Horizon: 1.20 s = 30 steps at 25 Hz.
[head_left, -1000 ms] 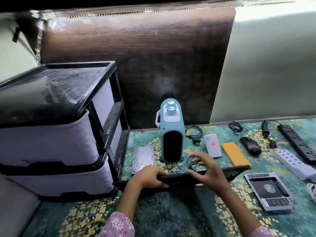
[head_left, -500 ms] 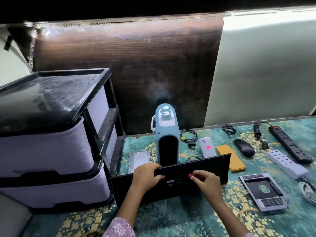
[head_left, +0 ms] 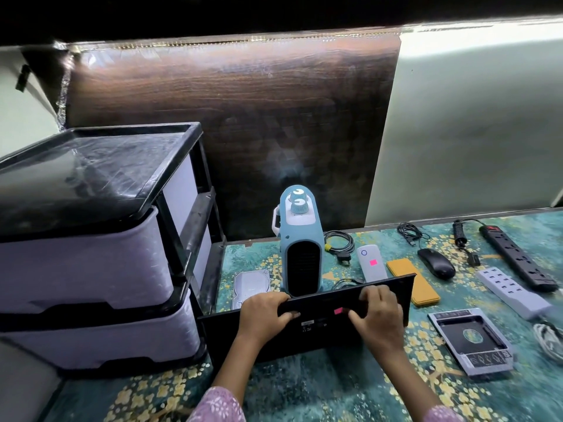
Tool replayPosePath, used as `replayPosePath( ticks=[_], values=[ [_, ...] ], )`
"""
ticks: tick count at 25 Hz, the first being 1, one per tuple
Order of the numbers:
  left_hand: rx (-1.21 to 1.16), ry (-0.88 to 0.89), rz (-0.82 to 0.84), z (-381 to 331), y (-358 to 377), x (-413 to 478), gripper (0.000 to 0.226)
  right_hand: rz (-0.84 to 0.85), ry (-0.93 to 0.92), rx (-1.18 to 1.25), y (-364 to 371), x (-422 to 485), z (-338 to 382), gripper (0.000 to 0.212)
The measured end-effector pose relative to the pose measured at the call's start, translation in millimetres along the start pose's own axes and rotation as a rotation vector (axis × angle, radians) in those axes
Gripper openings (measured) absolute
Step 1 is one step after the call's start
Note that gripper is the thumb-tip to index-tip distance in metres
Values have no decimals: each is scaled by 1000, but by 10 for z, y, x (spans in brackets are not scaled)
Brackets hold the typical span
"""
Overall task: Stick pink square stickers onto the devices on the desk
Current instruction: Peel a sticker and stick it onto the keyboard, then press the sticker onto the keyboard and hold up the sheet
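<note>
A flat black keyboard-like panel (head_left: 320,333) stands on its long edge across the desk, its back facing me. My left hand (head_left: 265,312) grips its top edge left of centre, thumb on the near face. My right hand (head_left: 376,315) grips the top edge to the right, thumb beside a pink square sticker (head_left: 338,311) on the panel's back. A white remote-like device (head_left: 370,264) behind carries another pink sticker (head_left: 373,262). Behind the panel stands a blue fan heater (head_left: 300,245).
A purple drawer unit (head_left: 91,269) fills the left. A hard drive (head_left: 251,284), orange pad (head_left: 423,287), black mouse (head_left: 435,267), black power strip (head_left: 518,257), white power strip (head_left: 511,292), drive caddy (head_left: 470,341) and cables (head_left: 339,242) lie on the green floral cloth (head_left: 335,388).
The panel went from lying nearly flat to standing upright on its edge. A pink sticker now shows on its back, and my right hand has shifted up to grip the top edge.
</note>
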<state>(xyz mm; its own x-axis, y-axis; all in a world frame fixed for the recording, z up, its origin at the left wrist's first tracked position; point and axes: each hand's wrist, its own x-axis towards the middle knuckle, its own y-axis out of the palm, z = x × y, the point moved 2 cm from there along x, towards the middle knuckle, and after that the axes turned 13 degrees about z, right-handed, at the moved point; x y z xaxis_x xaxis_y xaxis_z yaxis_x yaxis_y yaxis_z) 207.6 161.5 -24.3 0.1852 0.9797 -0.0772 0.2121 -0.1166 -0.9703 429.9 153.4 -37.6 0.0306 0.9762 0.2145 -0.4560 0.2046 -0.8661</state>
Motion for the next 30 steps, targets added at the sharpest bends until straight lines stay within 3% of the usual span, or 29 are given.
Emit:
replayPosePath(
  ticks=[3, 8, 12, 15, 18, 20, 22, 25, 30],
  values=[
    [14, -4, -12, 4, 19, -6, 42, 11, -150, -199, 42, 83, 86, 82],
    [-4, 16, -20, 6, 42, -22, 42, 100, -330, -332, -7, 270, 111, 62],
    [-10, 42, -48, -31, 22, -94, 41, 57, -468, -290, -33, 228, -1, 61],
    [-20, -27, 5, -115, -27, -182, 37, 120, -487, -250, -138, 165, -13, 55],
    [-238, -59, 265, -114, -68, -188, 34, 417, -435, -168, -366, 136, -6, 38],
    [-243, 82, 581, -202, 11, -208, 48, 778, -319, -117, -436, 70, -22, 36],
    [-171, 191, 782, -272, 199, -283, 64, 1009, -248, -127, -392, -65, -27, 44],
    [-130, 231, 835, -265, 439, -383, 77, 1098, -202, -129, -243, -315, -50, 60],
    [22, 219, 689, -182, 705, -607, 103, 1113, -218, -192, -5, -629, -113, 71]
  ],
)
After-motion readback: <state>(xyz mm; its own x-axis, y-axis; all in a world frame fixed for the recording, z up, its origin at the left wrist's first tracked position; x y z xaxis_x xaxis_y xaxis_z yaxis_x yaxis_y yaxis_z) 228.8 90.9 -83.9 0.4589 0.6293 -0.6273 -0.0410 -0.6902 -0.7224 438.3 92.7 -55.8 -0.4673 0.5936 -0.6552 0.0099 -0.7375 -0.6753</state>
